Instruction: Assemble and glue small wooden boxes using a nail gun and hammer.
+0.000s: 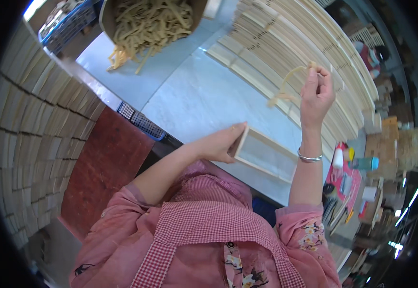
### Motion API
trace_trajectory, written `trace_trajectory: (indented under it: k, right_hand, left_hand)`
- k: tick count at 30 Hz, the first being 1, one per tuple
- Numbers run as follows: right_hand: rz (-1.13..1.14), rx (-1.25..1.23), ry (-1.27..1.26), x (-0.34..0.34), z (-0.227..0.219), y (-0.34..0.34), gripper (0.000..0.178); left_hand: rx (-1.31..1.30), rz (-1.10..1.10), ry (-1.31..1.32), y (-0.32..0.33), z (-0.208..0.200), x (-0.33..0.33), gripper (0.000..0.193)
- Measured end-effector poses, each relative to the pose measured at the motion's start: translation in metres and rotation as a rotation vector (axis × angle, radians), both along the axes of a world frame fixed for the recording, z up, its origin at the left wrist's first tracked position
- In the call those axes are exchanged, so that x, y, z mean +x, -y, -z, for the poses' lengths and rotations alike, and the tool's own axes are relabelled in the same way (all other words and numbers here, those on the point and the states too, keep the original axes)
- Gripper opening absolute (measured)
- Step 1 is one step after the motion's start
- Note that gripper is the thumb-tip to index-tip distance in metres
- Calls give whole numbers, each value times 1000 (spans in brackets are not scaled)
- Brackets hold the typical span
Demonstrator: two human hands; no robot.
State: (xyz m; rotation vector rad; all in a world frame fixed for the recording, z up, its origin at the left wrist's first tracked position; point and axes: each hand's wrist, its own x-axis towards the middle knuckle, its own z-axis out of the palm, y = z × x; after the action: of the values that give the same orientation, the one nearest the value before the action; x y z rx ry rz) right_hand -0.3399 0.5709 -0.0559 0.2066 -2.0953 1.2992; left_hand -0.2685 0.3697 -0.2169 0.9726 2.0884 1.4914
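Nearest you, at the near side of the wooden frame (264,170), is your checked apron (209,225). The frame itself lies in front of you, over the near edge of the counter (185,105); whether it rests there or is lifted, you cannot tell from this angle. Your left hand (221,143) clasps its left end, the fingers spanning that short side from the near corner to the far one; what the hidden fingers do, you cannot tell.

Expect the frame to be light and stiff, dry rather than slippery, its thin walls probably easiest to crack or rack at the corners. The short end gives you a sound hold; squeezing a long wall in the middle would likely bow it.

Beyond the frame's right end, your right hand (318,98) is raised, thumb and fingers pinching one end of a pale yellow strip (283,96), which hangs in a loose curve toward the frame. It looks soft, limp and nearly weightless, so a fingertip pinch at the end should suffice.

Past the frame on its far right side stand rows of stacked wooden pieces (286,43). Farthest, beyond its left end, a tub (199,14) holds a tangled heap of strips (151,24).
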Motion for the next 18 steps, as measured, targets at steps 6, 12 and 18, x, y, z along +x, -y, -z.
trace_trajectory:
  k: [6, 12, 18]
  right_hand:
    - [6, 959, 392, 45, 57, -144, 10]
    - [506, 543, 137, 85, 43, -194, 14]
    - [384, 665, 354, 93, 72, -243, 17]
  left_hand:
    - [-140, 46, 24, -4, -21, -1, 110]
    - [-157, 37, 60, 1, -25, 3, 111]
    - [-184, 6, 70, -6, -19, 5, 112]
